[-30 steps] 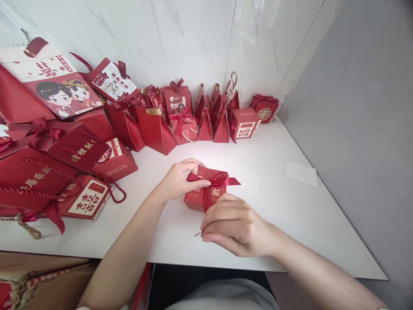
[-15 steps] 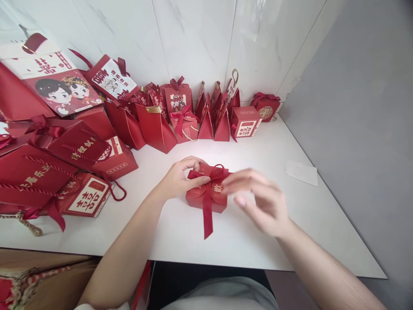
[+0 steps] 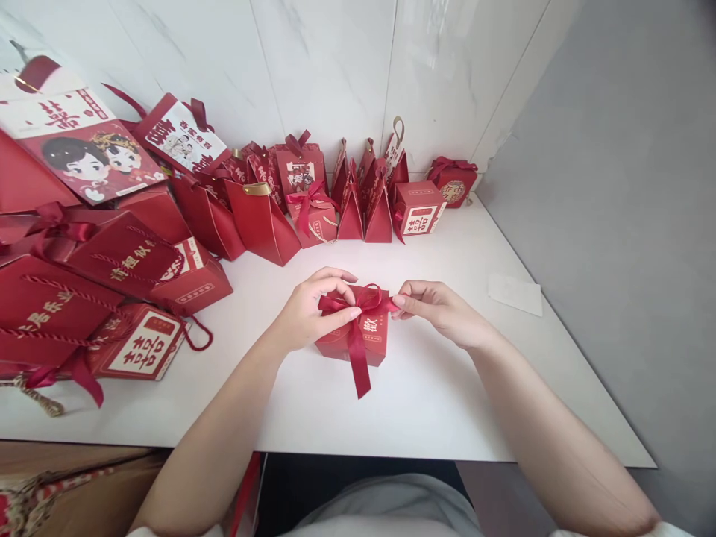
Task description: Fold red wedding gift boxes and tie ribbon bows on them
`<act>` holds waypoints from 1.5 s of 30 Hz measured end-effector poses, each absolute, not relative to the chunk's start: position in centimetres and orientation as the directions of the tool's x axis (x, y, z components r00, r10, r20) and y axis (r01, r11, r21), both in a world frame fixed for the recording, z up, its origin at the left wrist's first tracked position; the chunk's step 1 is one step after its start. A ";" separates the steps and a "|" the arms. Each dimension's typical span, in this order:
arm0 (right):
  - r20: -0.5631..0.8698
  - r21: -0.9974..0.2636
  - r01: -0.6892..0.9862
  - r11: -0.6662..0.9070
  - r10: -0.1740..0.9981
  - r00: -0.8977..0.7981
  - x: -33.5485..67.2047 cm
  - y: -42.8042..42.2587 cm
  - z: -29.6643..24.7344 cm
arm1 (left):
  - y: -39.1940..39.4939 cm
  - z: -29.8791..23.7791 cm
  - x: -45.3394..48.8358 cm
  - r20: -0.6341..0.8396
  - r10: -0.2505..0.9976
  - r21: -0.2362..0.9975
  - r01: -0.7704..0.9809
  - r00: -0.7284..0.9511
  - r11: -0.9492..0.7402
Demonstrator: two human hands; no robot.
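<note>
On the white table, in front of me, sits a small red gift box (image 3: 374, 349) with gold lettering. A dark red ribbon (image 3: 359, 365) is looped into a bow on its top, one tail hanging down the front. My left hand (image 3: 316, 309) pinches the ribbon near the knot, thumb and fingertip together over the box's left side. With thumb and forefinger, my right hand (image 3: 433, 307) grips the ribbon's right-hand part beside the box. The knot itself is partly covered by my left fingers.
Several red gift boxes and bags (image 3: 128, 261) crowd the table's left side. A row of red boxes (image 3: 350, 201) lines the tiled wall (image 3: 324, 67). A white paper slip (image 3: 514, 294) lies at right by the grey partition (image 3: 604, 224). A cardboard carton (image 3: 72, 492) stands below the front edge.
My right hand, blurred and loose over the box's right side before, now pinches the ribbon's right part. My left hand stays at the bow. The view has shifted slightly.
</note>
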State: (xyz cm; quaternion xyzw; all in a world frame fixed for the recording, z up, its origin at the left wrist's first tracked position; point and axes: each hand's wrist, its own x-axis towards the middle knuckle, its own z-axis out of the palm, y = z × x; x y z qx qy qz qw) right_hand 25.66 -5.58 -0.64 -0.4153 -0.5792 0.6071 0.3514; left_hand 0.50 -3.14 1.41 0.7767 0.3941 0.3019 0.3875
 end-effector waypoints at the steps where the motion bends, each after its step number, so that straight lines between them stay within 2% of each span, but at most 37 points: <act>1: -0.075 -0.997 0.049 -0.060 0.905 -0.418 25.7 -5.7 -0.5 | -3.1 1.4 0.5 0.154 0.845 0.842 0.379 0.512 -0.383; 7: -0.075 -0.997 0.054 -0.056 0.883 -0.463 25.9 -5.9 -0.1 | -3.1 1.4 0.6 0.104 0.847 0.860 0.381 0.521 -0.340; 17: -0.105 -0.994 0.076 -0.080 0.896 -0.431 26.1 -5.7 -0.3 | -3.0 1.4 0.7 0.101 0.845 0.852 0.394 0.525 -0.346; 23: -0.122 -0.985 0.161 -0.054 0.885 -0.449 26.6 -5.8 0.2 | -2.7 1.4 0.1 0.111 0.833 0.858 0.371 0.543 -0.356; 27: -0.044 -0.977 0.212 0.021 0.954 -0.296 26.3 -5.8 0.0 | -2.1 1.6 -1.2 0.136 0.816 0.898 0.277 0.562 -0.340; 31: 0.021 -0.988 0.143 0.050 0.980 -0.198 25.1 -5.5 -1.0 | -1.8 2.0 -2.4 0.130 0.788 0.908 0.248 0.602 -0.339; 35: -0.001 -1.000 -0.007 -0.003 0.964 -0.265 23.7 -5.4 -1.5 | -1.7 2.1 -2.7 0.111 0.787 0.888 0.295 0.607 -0.353; 38: 0.036 -0.990 -0.141 -0.011 0.945 -0.325 23.2 -5.5 -1.4 | -1.8 1.7 -2.6 0.084 0.795 0.890 0.313 0.600 -0.330; 45: 0.057 -0.984 -0.179 -0.002 0.944 -0.324 22.8 -5.6 -1.8 | -1.8 1.1 -2.1 0.049 0.790 0.952 0.210 0.611 -0.222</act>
